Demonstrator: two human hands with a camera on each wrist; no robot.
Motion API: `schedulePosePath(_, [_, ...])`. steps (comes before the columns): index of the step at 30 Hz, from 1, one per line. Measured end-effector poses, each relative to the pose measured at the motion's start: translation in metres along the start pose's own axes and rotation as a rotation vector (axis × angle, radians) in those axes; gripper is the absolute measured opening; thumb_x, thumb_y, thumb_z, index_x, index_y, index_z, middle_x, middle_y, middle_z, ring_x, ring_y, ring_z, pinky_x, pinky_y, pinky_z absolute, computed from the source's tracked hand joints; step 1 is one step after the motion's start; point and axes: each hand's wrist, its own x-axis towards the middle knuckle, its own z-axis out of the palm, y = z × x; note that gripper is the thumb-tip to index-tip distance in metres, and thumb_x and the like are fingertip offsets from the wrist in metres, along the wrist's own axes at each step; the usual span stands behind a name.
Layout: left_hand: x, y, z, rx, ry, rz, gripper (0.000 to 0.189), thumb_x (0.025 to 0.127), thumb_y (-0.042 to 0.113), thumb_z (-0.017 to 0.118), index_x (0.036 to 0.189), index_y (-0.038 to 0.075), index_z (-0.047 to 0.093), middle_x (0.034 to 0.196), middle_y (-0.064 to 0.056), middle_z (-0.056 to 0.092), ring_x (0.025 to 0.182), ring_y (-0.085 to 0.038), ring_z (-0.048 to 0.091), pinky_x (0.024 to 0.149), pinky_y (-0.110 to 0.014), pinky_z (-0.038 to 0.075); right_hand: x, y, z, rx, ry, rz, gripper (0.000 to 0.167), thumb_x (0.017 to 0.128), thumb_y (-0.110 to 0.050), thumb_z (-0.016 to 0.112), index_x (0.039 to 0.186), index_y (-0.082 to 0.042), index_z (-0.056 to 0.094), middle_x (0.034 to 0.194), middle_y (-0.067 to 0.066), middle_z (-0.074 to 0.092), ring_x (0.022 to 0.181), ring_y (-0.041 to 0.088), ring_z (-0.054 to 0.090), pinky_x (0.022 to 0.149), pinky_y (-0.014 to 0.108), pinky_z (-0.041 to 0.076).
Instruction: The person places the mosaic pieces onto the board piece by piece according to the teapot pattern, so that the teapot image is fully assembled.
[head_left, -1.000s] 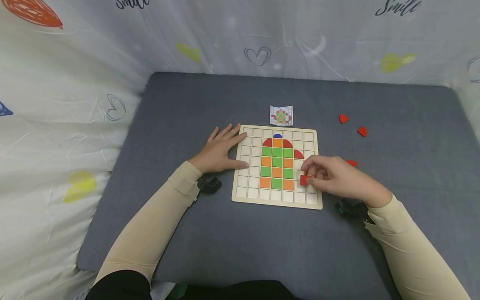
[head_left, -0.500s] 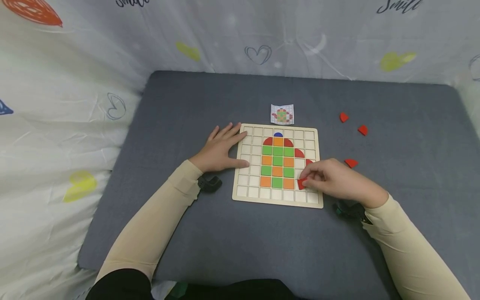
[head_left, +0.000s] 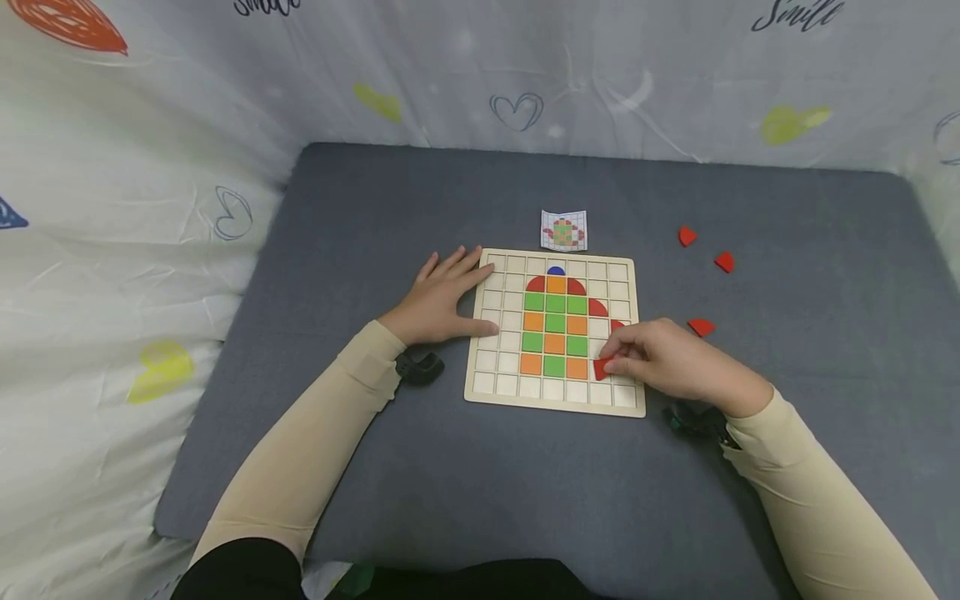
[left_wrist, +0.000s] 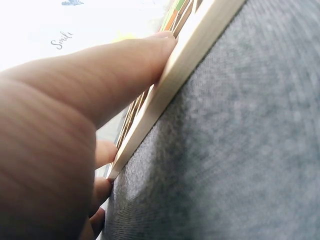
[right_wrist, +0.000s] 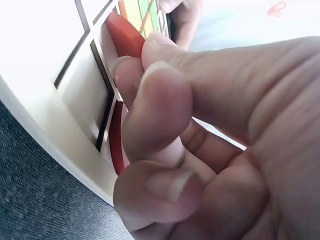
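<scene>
A wooden grid board point(head_left: 555, 407) lies on the table, with green and orange squares, red quarter-round tiles and a blue half-round tile point(head_left: 556, 271) set in its cells. My left hand point(head_left: 442, 304) rests spread on the board's left edge; in the left wrist view the thumb point(left_wrist: 135, 60) presses on the rim. Over the lower right cells, my right hand point(head_left: 667, 358) pinches a red tile point(head_left: 601, 369) between thumb and fingertips. The right wrist view shows this red tile point(right_wrist: 124, 36) tilted at a cell, partly covered by the fingers. Another red tile point(right_wrist: 116, 140) sits in the board under the hand.
A small printed pattern card point(head_left: 564, 231) lies just behind the board. Loose red tiles lie to the right: one point(head_left: 687, 237) at the back, a second point(head_left: 724, 262) beside it, and a third point(head_left: 702, 327) near the right hand. A patterned curtain hangs behind the table.
My right hand has moved slightly left and down with the red tile, which now sits over the cell beside the bottom orange square. My left hand stays in place.
</scene>
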Motion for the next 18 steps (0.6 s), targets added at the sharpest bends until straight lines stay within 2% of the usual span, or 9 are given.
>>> schedulePosePath(12, [0.0003,0.0009,-0.0006,-0.008,-0.001,0.002,0.102,0.091,0.066,0.073,0.169,0.023,0.025,0.178,-0.001,0.004,0.164,-0.022,-0.004,0.129,-0.049,-0.014,0.0033,0.0031,0.0048,-0.003,-0.003,-0.019,0.006,0.094,-0.011,0.081,0.098,-0.015,0.078,0.083,-0.008,0.073,0.07,0.008,0.062,0.063,0.024,0.052])
schedulePosePath(18, [-0.0001,0.001,-0.0012,-0.007,-0.003,-0.002,0.103,0.09,0.066,0.073,0.169,0.023,0.025,0.178,0.0,0.004,0.164,-0.022,-0.004,0.129,-0.048,-0.015,0.004,0.0039,0.0071,-0.045,0.012,-0.044,0.007,0.094,-0.011,0.082,0.096,-0.016,0.078,0.081,-0.01,0.071,0.069,0.006,0.061,0.062,0.024,0.051])
